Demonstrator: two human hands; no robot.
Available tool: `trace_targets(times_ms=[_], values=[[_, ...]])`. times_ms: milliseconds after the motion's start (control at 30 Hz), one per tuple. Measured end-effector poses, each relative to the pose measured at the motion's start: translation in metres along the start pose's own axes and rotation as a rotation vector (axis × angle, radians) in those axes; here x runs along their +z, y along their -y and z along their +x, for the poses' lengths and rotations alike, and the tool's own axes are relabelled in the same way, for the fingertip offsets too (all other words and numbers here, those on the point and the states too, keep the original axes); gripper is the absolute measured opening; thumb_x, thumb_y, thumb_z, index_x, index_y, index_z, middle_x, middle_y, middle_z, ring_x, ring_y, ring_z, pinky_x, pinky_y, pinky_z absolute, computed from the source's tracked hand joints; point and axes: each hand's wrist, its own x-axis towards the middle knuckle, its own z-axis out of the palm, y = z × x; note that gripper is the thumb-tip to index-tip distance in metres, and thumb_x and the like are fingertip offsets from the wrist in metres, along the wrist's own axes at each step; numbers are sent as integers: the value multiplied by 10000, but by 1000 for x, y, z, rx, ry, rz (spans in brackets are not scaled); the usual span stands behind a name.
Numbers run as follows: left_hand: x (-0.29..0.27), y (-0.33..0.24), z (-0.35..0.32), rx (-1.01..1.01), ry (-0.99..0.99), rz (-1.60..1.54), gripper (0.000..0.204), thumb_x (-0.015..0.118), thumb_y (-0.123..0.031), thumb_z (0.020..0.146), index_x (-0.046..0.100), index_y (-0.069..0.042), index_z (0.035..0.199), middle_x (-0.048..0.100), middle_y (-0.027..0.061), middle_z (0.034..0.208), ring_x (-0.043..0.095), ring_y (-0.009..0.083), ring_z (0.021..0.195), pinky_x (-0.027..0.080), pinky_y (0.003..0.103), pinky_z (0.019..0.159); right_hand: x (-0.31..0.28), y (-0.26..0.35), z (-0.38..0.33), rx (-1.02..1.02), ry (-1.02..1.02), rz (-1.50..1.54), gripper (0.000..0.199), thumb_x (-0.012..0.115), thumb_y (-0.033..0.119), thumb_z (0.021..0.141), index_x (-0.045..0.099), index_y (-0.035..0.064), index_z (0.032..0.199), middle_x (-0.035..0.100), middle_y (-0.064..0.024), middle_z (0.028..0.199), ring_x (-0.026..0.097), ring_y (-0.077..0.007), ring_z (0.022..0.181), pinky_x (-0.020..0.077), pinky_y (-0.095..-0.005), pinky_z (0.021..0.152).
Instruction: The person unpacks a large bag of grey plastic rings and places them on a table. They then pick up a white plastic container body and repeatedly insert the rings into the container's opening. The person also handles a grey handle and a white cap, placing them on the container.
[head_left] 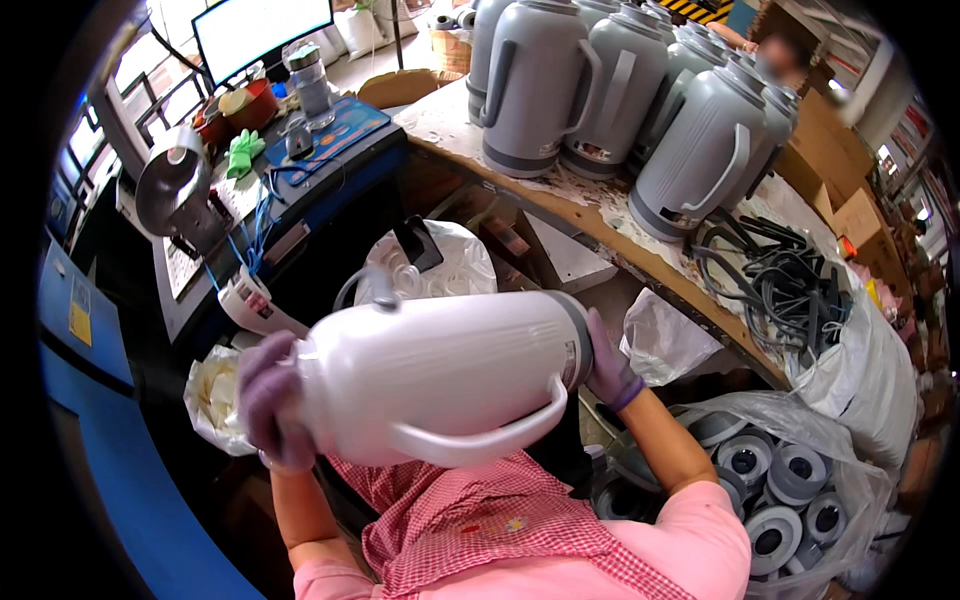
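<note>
A long wooden surface (600,225) is seen running from the upper middle toward the right, and a group of grey flask bodies (620,100) is stood upright on it, close together, handles outward. Beyond them on the same surface a tangle of dark grey handles (790,285) is heaped. To the left a blue machine (300,190) is placed, with a screen (262,32) behind it, a green glove (242,152) on top and a shiny metal cylinder (175,185) at its near side.

At the centre, a white flask body (440,375) is held on its side in mid-air above the lap, its handle turned downward and its grey-ringed base pointed to the right. It is gripped at both ends: the left hand (268,400), in a purple glove, is closed around the neck end, and the right hand (610,365), likewise gloved, is pressed flat against the base with fingers spread round the rim.

Below right, a clear plastic bag of grey round bases (785,495) is set on the floor, near the right elbow. Behind the flask a white bag of small pale rings (430,265) is seen, and a smaller bag of pale parts (212,395) lies just beside the left hand. A white handheld tool (250,300) is hung by the machine.
</note>
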Motion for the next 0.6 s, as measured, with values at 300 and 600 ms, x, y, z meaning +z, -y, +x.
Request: trace_targets(times_ms=[300, 600], values=[[-46, 72, -26, -448, 115, 149, 421, 461, -154, 1002, 483, 60, 1363, 546, 193, 1366, 541, 292, 1243, 398, 358, 1082, 32, 36, -10, 74, 3, 155, 698, 492, 476, 915, 408, 41, 1455, 427, -140, 1480, 407, -302, 1361, 293, -434, 1151], [-17, -10, 46, 354, -82, 3, 592, 560, -421, 852, 603, 75, 1172, 646, 278, 1004, 650, 332, 863, 521, 416, 750, 57, 37, 40, 57, 182, 0, 571, 523, 460, 1006, 501, 9, 1356, 673, -78, 945, 656, -159, 860, 535, -321, 805]])
